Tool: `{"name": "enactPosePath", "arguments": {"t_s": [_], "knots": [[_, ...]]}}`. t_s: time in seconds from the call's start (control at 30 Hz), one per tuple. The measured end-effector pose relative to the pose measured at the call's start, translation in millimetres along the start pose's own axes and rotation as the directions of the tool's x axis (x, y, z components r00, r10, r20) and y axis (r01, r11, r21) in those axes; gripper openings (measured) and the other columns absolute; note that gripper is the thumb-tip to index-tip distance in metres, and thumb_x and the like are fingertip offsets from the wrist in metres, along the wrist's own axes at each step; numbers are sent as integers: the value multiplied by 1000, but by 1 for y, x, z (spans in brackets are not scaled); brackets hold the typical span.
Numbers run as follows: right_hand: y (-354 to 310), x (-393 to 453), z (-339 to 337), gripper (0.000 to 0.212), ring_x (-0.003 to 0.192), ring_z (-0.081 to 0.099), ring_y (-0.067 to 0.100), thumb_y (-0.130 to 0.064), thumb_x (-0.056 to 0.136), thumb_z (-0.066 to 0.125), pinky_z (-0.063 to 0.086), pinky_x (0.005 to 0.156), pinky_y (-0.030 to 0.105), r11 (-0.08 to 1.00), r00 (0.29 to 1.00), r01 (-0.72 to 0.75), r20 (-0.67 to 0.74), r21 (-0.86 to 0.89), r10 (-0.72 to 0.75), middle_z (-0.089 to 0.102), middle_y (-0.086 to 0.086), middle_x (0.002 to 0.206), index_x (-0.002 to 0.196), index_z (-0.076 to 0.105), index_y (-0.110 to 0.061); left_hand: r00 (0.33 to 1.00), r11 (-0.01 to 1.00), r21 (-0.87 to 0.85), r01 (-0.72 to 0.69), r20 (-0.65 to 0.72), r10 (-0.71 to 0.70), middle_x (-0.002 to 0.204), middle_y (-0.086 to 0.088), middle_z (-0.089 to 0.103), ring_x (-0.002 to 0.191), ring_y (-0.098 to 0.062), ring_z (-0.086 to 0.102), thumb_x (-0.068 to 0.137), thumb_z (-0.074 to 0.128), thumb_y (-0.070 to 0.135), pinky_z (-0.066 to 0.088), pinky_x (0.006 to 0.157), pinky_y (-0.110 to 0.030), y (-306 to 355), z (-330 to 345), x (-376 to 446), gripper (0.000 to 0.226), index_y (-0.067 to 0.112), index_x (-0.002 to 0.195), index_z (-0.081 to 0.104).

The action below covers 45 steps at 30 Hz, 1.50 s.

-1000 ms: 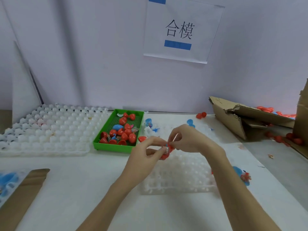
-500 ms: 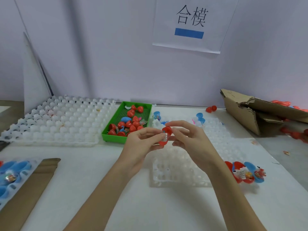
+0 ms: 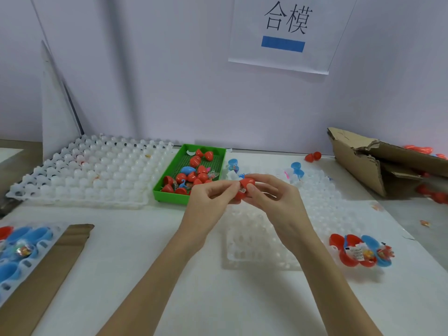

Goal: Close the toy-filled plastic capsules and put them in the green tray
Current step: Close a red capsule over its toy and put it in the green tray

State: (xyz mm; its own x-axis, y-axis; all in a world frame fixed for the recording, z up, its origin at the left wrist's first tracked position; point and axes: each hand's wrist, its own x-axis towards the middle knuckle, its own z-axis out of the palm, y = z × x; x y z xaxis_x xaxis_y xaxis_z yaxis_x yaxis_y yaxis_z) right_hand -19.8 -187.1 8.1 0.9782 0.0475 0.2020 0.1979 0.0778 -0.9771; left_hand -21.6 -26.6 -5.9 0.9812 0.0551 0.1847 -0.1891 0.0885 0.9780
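- Head view: both hands meet above the white table [image 3: 150, 275], just in front of the green tray [image 3: 169, 197].
- The left hand [image 3: 208, 202] and right hand [image 3: 274, 197] hold one red capsule [image 3: 246, 186] between them; the fingers of each hand curl round it and pinch it from either side.
- The capsule is off the table and not fully shut: a bit of printed paper shows at the seam between its two halves.
- The green tray holds a heap of closed red capsules [image 3: 191, 177] and a blue one [image 3: 188, 169].
- Under the hands lies a clear dimpled holder [image 3: 254, 241]; a larger white dimpled sheet [image 3: 97, 173] lies left of the tray, touching it.
- Near the right forearm sit open red and blue capsule halves [image 3: 358, 251] with toys and paper slips inside.
- A torn cardboard box [image 3: 368, 161] lies at far right, with red capsule pieces around it.
- At lower left, blue shells [image 3: 21, 241] sit in another holder beside a cardboard strip [image 3: 48, 275].
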Motion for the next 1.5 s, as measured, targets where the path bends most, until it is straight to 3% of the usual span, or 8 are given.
{"name": "enactPosePath", "arguments": {"t_s": [0.17,0.33,0.53,0.9,1.1,1.23,1.37,1.5], "knots": [[1,-2,1,21,101,75,28,-7,95,69,59,93,33,995,1000,-15,18,100,13,77,13,107,116,73,-8,989,976,166,-139,-24,145,99,0,80,92,-10,76,91,78,5,60,85,-22,-2,3,0,21,9,112,76],[1,-1,3,22,98,76,22,-8,94,71,60,92,33,999,1000,23,19,25,-24,77,8,105,115,74,-13,986,972,172,-161,0,164,105,3,80,95,-11,77,88,81,5,62,86,-30,-1,-1,2,31,15,114,67],[0,-1,1,21,101,74,23,-9,94,72,60,92,33,999,999,38,37,5,-38,77,8,104,114,74,-12,972,941,241,-237,54,231,104,7,79,95,-8,76,86,84,8,63,85,-34,0,-8,3,28,14,112,73],[-3,-3,6,22,108,72,23,-10,98,67,59,89,30,991,991,124,53,46,-127,74,5,113,119,72,-15,960,949,159,-272,-24,279,102,7,80,97,-10,77,80,89,12,60,90,-24,5,-6,2,36,15,113,76],[-2,-2,9,25,106,73,20,-9,100,64,60,89,30,984,985,172,35,-48,-170,75,1,113,121,72,-18,954,945,175,-276,-73,292,94,12,81,90,-10,78,77,92,17,61,87,-23,7,-5,1,32,20,107,82],[4,-3,17,30,100,74,17,-6,103,57,58,87,24,968,977,210,-5,-135,-213,74,1,118,129,69,-14,896,860,354,-368,-111,430,93,19,79,84,-6,76,80,90,21,59,81,-17,4,0,-5,33,20,112,81],[5,-4,21,26,100,73,12,-10,98,66,58,87,22,952,968,242,-24,-188,-251,74,1,113,123,71,-14,790,668,556,-495,-33,613,100,6,78,83,-11,72,83,86,9,55,81,-15,1,0,-5,37,12,119,78],[9,-5,24,23,92,73,15,-13,90,75,58,85,24,884,947,296,-8,-363,-321,74,-2,100,113,71,-14,749,556,639,-532,48,661,101,-9,79,90,-26,74,80,83,-6,56,84,-32,-5,0,-4,41,4,120,77]]}}
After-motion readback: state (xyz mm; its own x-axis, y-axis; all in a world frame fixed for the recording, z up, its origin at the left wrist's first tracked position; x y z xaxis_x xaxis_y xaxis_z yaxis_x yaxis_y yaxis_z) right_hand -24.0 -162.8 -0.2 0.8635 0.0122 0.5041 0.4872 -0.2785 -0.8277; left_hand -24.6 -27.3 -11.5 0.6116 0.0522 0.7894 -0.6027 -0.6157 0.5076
